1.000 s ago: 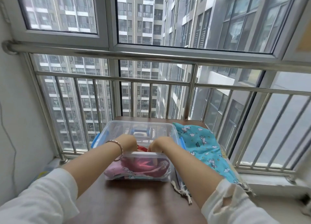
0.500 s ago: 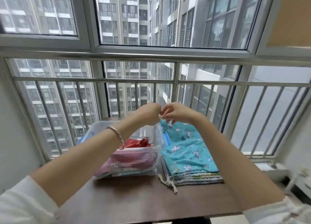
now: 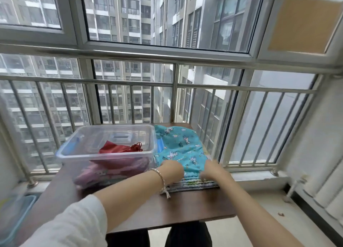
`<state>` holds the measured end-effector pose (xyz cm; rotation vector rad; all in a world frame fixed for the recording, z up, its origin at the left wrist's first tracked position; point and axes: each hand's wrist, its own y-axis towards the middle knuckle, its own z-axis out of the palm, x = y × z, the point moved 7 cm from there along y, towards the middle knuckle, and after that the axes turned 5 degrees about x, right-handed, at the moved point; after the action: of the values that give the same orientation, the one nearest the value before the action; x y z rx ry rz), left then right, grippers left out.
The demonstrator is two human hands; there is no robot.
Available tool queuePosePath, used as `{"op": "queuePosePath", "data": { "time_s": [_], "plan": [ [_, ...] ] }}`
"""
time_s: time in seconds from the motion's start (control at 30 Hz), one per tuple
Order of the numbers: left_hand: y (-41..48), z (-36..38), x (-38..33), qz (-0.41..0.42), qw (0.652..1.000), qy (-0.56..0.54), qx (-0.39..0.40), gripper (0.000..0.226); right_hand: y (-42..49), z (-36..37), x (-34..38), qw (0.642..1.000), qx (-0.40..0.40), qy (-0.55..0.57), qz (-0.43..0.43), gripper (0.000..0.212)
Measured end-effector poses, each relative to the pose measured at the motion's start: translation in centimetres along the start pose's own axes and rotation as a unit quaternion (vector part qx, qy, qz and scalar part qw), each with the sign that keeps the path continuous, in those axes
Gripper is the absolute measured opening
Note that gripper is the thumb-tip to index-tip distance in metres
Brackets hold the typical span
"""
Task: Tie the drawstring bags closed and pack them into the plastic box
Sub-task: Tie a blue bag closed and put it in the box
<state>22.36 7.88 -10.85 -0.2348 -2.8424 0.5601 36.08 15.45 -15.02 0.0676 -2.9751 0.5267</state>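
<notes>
Both hands pinching near edge of teal bag (top of stack), beside plastic box.

- Light: soft overcast daylight through the large far glass window; evenly bright, faint shadows.
- Blur: both hands smeared by motion; near-left edge soft.
- Distortion: wide-angle bowing of silver metal railing bars at the sides.
</notes>
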Motion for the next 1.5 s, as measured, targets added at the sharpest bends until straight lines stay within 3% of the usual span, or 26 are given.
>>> {"op": "queuePosePath", "data": {
  "time_s": [0.1,0.2,0.4,0.57,0.63,0.73,0.8,0.87,0.97,1.03,1.1,1.17,1.23,1.3,1.5],
  "plan": [
    [0.3,-0.6,1.2,-0.005,1.0,-0.029,0.001,0.032,3.4,0.7,-0.3,1.0,0.009,0.011,0.001,0.077],
    [0.4,-1.5,1.6,-0.001,0.999,-0.042,0.023,0.035,3.3,-0.8,0.3,0.999,-0.024,0.016,-0.02,0.046],
    [0.0,-3.0,2.4,-0.004,0.996,-0.091,0.017,0.033,-0.6,-6.4,2.6,0.987,-0.105,0.096,-0.068,0.024],
    [0.6,-4.9,3.2,-0.02,0.985,-0.157,-0.064,0.014,-1.3,-9.5,2.2,0.951,-0.1,0.286,-0.063,0.03],
    [0.6,-6.8,3.9,-0.028,0.967,-0.221,-0.12,0.025,-1.1,-10.7,2.1,0.91,-0.104,0.397,-0.062,0.023],
    [0.7,-10.2,6.5,-0.047,0.88,-0.418,-0.22,0.013,-0.5,-12.6,2.4,0.793,-0.112,0.593,-0.083,0.016],
    [0.9,-12.2,8.7,-0.058,0.802,-0.537,-0.255,0.013,0.1,-14.0,3.7,0.679,-0.078,0.722,-0.113,0.02],
    [1.2,-13.7,10.3,-0.04,0.723,-0.643,-0.247,0.015,0.2,-15.7,5.4,0.572,-0.037,0.806,-0.15,0.023],
    [0.6,-15.9,11.3,0.023,0.607,-0.763,-0.223,0.022,-0.1,-18.7,7.2,0.452,-0.022,0.868,-0.207,0.026],
    [-0.7,-17.7,11.4,0.086,0.517,-0.822,-0.223,0.022,-0.7,-20.9,8.1,0.394,-0.019,0.884,-0.25,0.026],
    [-2.3,-19.5,11.3,0.141,0.443,-0.858,-0.22,0.016,-1.6,-23.0,8.8,0.36,-0.022,0.887,-0.287,0.027],
    [-3.7,-20.9,11.2,0.17,0.411,-0.868,-0.221,0.015,-2.8,-24.7,9.1,0.361,-0.035,0.874,-0.324,0.03],
    [-4.8,-21.5,11.2,0.179,0.415,-0.862,-0.229,0.015,-4.0,-25.6,9.1,0.392,-0.058,0.85,-0.346,0.031],
    [-5.9,-21.3,11.2,0.171,0.441,-0.849,-0.234,0.014,-5.3,-25.5,8.8,0.429,-0.086,0.828,-0.351,0.032],
    [-8.1,-18.2,10.6,0.127,0.613,-0.744,-0.233,0.016,-10.2,-23.8,6.0,0.497,-0.202,0.788,-0.303,0.034]
  ]
}}
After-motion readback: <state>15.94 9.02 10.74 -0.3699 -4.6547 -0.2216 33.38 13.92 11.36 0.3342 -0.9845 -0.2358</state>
